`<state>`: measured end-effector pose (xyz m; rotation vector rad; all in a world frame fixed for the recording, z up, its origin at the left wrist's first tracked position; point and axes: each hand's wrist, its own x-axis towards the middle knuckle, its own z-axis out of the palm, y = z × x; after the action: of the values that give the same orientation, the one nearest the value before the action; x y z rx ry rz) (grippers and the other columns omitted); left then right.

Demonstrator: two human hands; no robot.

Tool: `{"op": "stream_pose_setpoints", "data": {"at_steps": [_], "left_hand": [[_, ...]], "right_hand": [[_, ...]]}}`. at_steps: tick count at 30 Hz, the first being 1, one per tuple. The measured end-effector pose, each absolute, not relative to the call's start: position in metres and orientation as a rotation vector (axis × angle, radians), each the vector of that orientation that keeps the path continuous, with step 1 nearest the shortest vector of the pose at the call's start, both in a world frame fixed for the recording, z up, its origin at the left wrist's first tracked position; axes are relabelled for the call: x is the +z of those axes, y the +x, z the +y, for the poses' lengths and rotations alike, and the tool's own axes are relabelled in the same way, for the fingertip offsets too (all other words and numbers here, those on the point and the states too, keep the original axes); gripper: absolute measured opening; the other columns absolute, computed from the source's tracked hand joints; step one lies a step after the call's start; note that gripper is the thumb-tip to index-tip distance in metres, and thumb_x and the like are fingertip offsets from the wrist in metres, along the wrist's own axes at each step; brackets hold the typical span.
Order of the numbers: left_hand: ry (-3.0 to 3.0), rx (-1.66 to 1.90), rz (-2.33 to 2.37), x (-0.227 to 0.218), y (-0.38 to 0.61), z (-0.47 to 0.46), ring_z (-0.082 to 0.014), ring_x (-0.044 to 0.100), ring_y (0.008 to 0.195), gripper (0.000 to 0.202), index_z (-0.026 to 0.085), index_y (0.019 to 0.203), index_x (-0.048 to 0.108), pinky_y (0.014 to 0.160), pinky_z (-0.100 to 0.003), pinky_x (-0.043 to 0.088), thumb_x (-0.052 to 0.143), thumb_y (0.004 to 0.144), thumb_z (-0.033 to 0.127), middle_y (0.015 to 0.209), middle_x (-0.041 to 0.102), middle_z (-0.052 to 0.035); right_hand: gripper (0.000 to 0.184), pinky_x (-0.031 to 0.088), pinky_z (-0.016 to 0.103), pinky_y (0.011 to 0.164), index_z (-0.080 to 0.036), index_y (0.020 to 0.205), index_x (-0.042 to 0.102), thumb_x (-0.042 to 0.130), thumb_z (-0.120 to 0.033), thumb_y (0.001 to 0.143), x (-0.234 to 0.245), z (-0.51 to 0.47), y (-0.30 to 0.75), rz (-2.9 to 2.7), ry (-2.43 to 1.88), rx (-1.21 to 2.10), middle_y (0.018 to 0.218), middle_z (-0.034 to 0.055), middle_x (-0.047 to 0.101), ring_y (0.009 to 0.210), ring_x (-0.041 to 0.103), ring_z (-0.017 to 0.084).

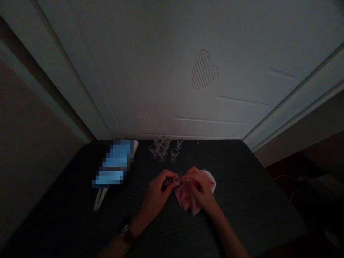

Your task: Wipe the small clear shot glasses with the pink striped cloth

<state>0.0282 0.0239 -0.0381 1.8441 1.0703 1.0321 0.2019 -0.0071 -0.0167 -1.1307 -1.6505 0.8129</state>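
Glass (176,178) and cloth (185,197) in hand

Left hand (158,186): grip pinched on the glass, mid-counter (236,197). Right hand (200,186): grip closed on the pink cloth, just right. More glasses (161,152) stand far; a blurred screen (115,161) lies left.

Small clear glass (176,178), apparently tipped sideways, crumpled pink-and-white cloth (185,197) beside it
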Motion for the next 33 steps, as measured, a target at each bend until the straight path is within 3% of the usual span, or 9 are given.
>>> {"op": "stream_pose_setpoints", "data": {"at_steps": [5, 9, 15, 22, 27, 33], "left_hand": [[1.815, 1.031, 1.082, -0.034, 0.028, 0.025, -0.0148, 0.059, 0.082, 0.008, 0.021, 0.091, 0.056, 0.072, -0.027, 0.045, 0.056, 0.082, 0.022, 0.089, 0.063, 0.0011], [1.795, 1.024, 1.115, -0.034, 0.028, 0.026, -0.0149, 0.059, 0.081, 0.009, 0.021, 0.089, 0.056, 0.071, -0.026, 0.045, 0.058, 0.081, 0.023, 0.088, 0.063, 0.001], [1.828, 0.976, 1.074, -0.034, 0.028, 0.023, -0.0137, 0.058, 0.076, 0.011, 0.021, 0.091, 0.056, 0.068, -0.025, 0.045, 0.058, 0.08, 0.021, 0.087, 0.063, 0.0015], [1.853, 0.97, 1.011, -0.032, 0.03, 0.022, -0.014, 0.059, 0.079, 0.013, 0.021, 0.093, 0.057, 0.072, -0.026, 0.046, 0.056, 0.08, 0.018, 0.089, 0.063, 0.001], [1.846, 0.974, 1.012, -0.032, 0.029, 0.022, -0.0147, 0.06, 0.083, 0.013, 0.022, 0.095, 0.057, 0.075, -0.027, 0.047, 0.056, 0.082, 0.02, 0.092, 0.063, 0.0004], [1.881, 0.972, 0.985, -0.031, 0.029, 0.022, -0.0146, 0.06, 0.084, 0.04, 0.027, 0.122, 0.048, 0.075, -0.028, 0.048, 0.056, 0.083, 0.022, 0.095, 0.062, -0.0001]], "right_hand": [[0.024, 0.039, 0.032, 0.085, -0.027, 0.103, 0.062, 0.055, -0.02, 0.082, -0.019, -0.007, 0.203, -1.503, -1.106, 0.895, 0.098, 0.0019, 0.06, 0.095, 0.052, 0.02], [0.034, 0.042, 0.025, 0.07, -0.029, 0.112, 0.053, 0.06, -0.022, 0.079, -0.02, -0.004, 0.206, -1.2, -1.135, 0.944, 0.092, -0.0003, 0.055, 0.08, 0.053, 0.015], [0.031, 0.042, 0.024, 0.068, -0.027, 0.105, 0.052, 0.063, -0.022, 0.077, -0.023, -0.001, 0.208, -1.052, -1.102, 0.913, 0.088, -0.001, 0.056, 0.078, 0.054, 0.014], [0.005, 0.038, 0.026, 0.07, -0.022, 0.082, 0.06, 0.061, -0.019, 0.079, -0.023, -0.002, 0.203, -1.338, -1.204, 0.781, 0.079, -0.0015, 0.055, 0.077, 0.052, 0.014], [0.004, 0.038, 0.029, 0.074, -0.022, 0.082, 0.062, 0.059, -0.02, 0.081, -0.018, -0.003, 0.204, -1.459, -1.163, 0.691, 0.081, 0.0004, 0.056, 0.081, 0.053, 0.016], [0.011, 0.041, 0.033, 0.08, -0.023, 0.086, 0.067, 0.056, -0.021, 0.083, -0.014, -0.007, 0.204, -1.597, -1.114, 0.668, 0.088, 0.0028, 0.061, 0.088, 0.056, 0.018]]}}
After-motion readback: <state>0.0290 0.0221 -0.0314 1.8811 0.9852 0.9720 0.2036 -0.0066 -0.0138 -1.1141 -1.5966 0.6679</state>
